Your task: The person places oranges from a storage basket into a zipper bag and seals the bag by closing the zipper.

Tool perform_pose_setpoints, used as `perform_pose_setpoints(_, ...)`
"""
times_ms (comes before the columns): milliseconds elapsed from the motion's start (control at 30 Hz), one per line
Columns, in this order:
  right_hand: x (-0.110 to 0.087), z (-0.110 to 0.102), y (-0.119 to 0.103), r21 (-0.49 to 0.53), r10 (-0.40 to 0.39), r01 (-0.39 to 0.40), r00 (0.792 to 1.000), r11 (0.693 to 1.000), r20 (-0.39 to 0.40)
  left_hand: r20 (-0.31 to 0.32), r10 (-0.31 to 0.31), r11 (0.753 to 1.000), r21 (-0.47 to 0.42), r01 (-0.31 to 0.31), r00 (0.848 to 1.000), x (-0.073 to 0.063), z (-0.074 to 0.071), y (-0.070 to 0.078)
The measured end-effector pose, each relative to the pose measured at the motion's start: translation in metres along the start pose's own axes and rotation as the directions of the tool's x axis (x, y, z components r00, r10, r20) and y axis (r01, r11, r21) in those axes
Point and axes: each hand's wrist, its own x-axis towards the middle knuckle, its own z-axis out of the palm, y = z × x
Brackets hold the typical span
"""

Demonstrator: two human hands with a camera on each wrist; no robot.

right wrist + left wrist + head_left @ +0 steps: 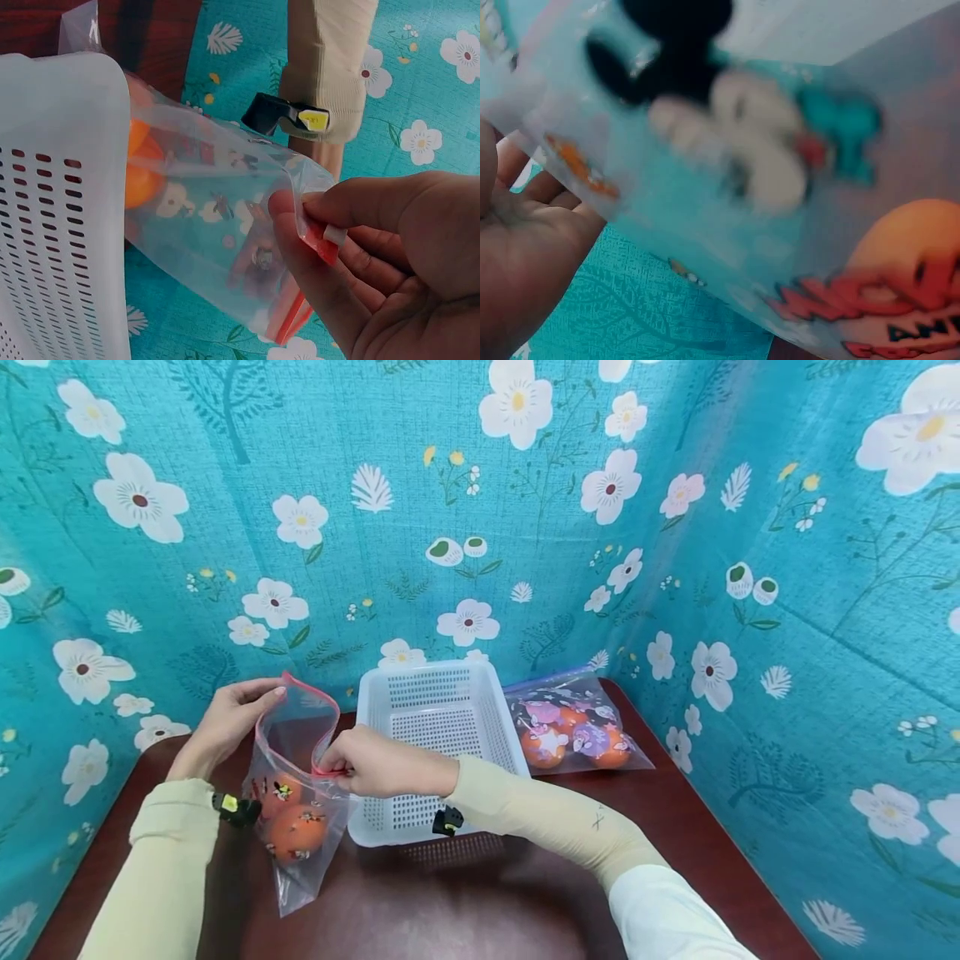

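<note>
A clear zip bag point(330, 806) with a red zip edge point(318, 692) and cartoon prints stands at the left, its mouth spread apart. Oranges point(297, 832) lie in its lower part. My left hand point(228, 720) holds the rim at the far left corner. On the other side my right hand point(382, 762) pinches the near right end of the red edge. From the right wrist, a small white slider point(335, 235) shows at the fingertips of that hand point(405, 255). In the left wrist view the bag's printed side point(705, 217) covers much of the scene, blurred.
A white perforated basket point(498, 739) stands just right of the bag, under my right forearm. Beyond it lies a second zip bag point(581, 693) with a purple edge and several oranges in it. Flowered blue cloth point(420, 585) encloses the back and sides of the dark red table point(487, 902).
</note>
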Motion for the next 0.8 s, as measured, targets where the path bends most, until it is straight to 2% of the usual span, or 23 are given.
perform_pose_setpoints(133, -0.003, -0.004, 0.002, 0.048, 0.021, -0.021, 1.000, 0.999, -0.007, -0.141, 0.015, 1.000, 0.001, -0.015, 0.990, -0.008, -0.002, -0.001)
perform_pose_setpoints(267, -0.004, -0.009, 0.002, 0.089, 0.028, -0.024, 0.999, 0.996, -0.040, -0.251, 0.024, 0.999, -0.016, -0.029, 0.968, -0.016, -0.007, -0.004)
perform_pose_setpoints(500, -0.004, -0.022, 0.000, 0.094, 0.062, -0.051, 0.992, 0.994, -0.114, -0.364, 0.024, 0.992, -0.108, -0.068, 0.931, -0.035, -0.018, -0.005)
perform_pose_setpoints(600, -0.004, -0.029, 0.000, 0.122, 0.075, -0.058, 0.988, 0.991, -0.136, -0.428, 0.014, 0.992, -0.108, -0.067, 0.904, -0.043, -0.020, -0.002)
perform_pose_setpoints(800, -0.004, -0.039, 0.007, 0.145, 0.097, -0.069, 0.976, 0.987, -0.193, -0.570, -0.043, 0.984, -0.167, -0.064, 0.821, -0.057, -0.022, 0.004)
